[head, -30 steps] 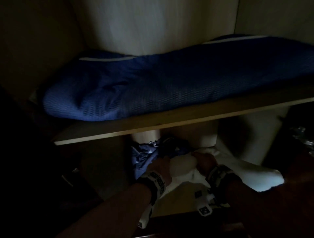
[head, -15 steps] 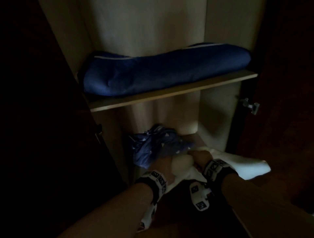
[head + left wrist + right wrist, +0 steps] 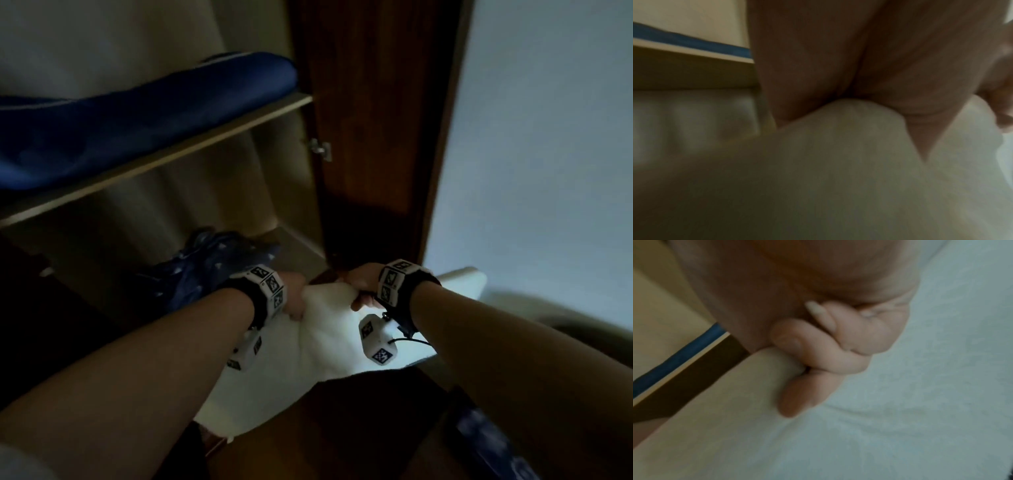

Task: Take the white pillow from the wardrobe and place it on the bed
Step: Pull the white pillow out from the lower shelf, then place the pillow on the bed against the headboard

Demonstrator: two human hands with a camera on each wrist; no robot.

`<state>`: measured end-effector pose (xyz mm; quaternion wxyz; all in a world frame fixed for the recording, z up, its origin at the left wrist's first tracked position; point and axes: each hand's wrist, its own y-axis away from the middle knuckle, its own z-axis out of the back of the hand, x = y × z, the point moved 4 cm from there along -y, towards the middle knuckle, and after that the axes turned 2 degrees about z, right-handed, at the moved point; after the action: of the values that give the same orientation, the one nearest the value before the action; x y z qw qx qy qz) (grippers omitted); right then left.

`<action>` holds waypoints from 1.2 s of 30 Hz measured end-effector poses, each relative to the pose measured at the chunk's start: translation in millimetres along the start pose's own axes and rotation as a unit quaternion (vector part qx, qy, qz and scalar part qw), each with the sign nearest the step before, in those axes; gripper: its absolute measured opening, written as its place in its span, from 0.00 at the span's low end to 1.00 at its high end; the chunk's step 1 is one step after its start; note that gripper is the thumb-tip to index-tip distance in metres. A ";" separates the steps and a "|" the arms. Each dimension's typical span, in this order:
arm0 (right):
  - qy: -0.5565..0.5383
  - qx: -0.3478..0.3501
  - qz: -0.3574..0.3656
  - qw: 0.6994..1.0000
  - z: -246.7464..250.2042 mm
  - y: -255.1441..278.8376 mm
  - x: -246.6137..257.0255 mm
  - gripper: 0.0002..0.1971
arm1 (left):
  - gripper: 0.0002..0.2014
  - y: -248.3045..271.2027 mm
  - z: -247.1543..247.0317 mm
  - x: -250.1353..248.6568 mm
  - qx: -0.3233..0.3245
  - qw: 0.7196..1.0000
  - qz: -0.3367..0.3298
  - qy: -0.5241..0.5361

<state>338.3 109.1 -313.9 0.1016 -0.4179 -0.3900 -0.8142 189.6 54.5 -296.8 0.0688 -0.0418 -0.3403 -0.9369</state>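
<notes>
The white pillow point(image 3: 322, 342) hangs in front of the wardrobe's lower compartment, held by its far edge. My left hand point(image 3: 296, 298) grips that edge on the left, and my right hand point(image 3: 359, 291) grips it on the right. In the left wrist view the left hand point(image 3: 859, 97) digs into the soft white pillow point(image 3: 838, 178). The right wrist view shows the fingers point(image 3: 828, 356) of my right hand curled tightly round the pillow's point(image 3: 920, 402) fabric. The bed is not in view.
A dark blue cushion point(image 3: 137, 130) lies on the wardrobe shelf point(image 3: 171, 154) above. A crumpled blue patterned cloth point(image 3: 212, 263) sits in the lower compartment. The brown wardrobe door point(image 3: 370, 120) stands open on the right, beside a pale wall point(image 3: 548, 154).
Both hands have pulled the white pillow out of the lower compartment towards me and to the right. The view has swung right, showing the open door and the wall.
</notes>
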 end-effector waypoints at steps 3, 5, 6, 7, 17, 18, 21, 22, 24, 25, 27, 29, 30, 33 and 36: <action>-0.042 -0.031 -0.055 0.997 21.8 45.8 -30.8 0.15 | 0.22 15.1 10.3 -51.2 0.007 0.998 -0.050 0.024; -0.060 -0.060 -0.087 0.993 37.8 79.7 -55.4 0.15 | 0.26 26.1 13.8 -89.1 0.010 0.996 -0.084 -0.018; -0.068 -0.075 -0.100 0.990 44.9 97.7 -65.5 0.15 | 0.28 29.5 16.7 -105.3 0.004 0.995 -0.096 -0.042; -0.086 -0.092 -0.108 0.986 51.8 113.9 -74.5 0.14 | 0.29 32.9 19.4 -121.1 -0.002 0.991 -0.112 -0.068; -0.199 -0.163 -0.261 0.930 20.6 305.7 -183.4 0.21 | 0.25 126.5 -27.8 -281.6 -0.020 0.905 -0.335 -0.262; -0.209 -0.175 -0.274 0.922 14.6 327.6 -197.0 0.22 | 0.25 140.5 -37.5 -298.9 -0.015 0.898 -0.351 -0.266; -0.252 -0.209 -0.299 0.896 0.5 396.4 -235.4 0.23 | 0.26 185.1 -64.6 -354.2 0.009 0.878 -0.397 -0.267; -0.268 -0.231 -0.303 0.885 -3.1 421.6 -246.4 0.22 | 0.25 201.1 -72.7 -374.2 0.011 0.869 -0.413 -0.272; -0.312 -0.295 -0.306 0.850 -9.8 471.7 -268.3 0.19 | 0.25 235.5 -89.9 -414.5 0.005 0.850 -0.443 -0.286; -0.334 -0.334 -0.303 0.828 -13.9 497.6 -280.2 0.16 | 0.25 254.8 -100.0 -435.2 -0.004 0.837 -0.459 -0.298; -0.353 -0.407 -0.299 0.788 -18.8 541.7 -306.7 0.10 | 0.25 288.3 -120.0 -473.1 -0.018 0.814 -0.488 -0.314; -0.332 -0.472 -0.289 0.764 -23.9 590.8 -339.7 0.03 | 0.26 326.5 -146.0 -514.6 -0.032 0.789 -0.513 -0.336; -0.319 -0.492 -0.288 0.757 -27.5 614.7 -354.2 0.02 | 0.26 345.2 -159.2 -534.5 -0.041 0.775 -0.526 -0.347; -0.327 -0.515 -0.314 0.727 -44.4 682.7 -401.9 0.05 | 0.28 401.0 -199.9 -587.4 -0.052 0.747 -0.562 -0.352; -0.374 -0.558 -0.351 0.652 -58.8 735.6 -446.5 0.11 | 0.28 444.5 -232.3 -630.6 -0.055 0.721 -0.601 -0.341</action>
<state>945.7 -501.6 -268.8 -0.5985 -0.4972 0.0159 -0.6279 874.7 -369.0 -272.6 -0.6315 -0.1494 -0.2421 -0.7212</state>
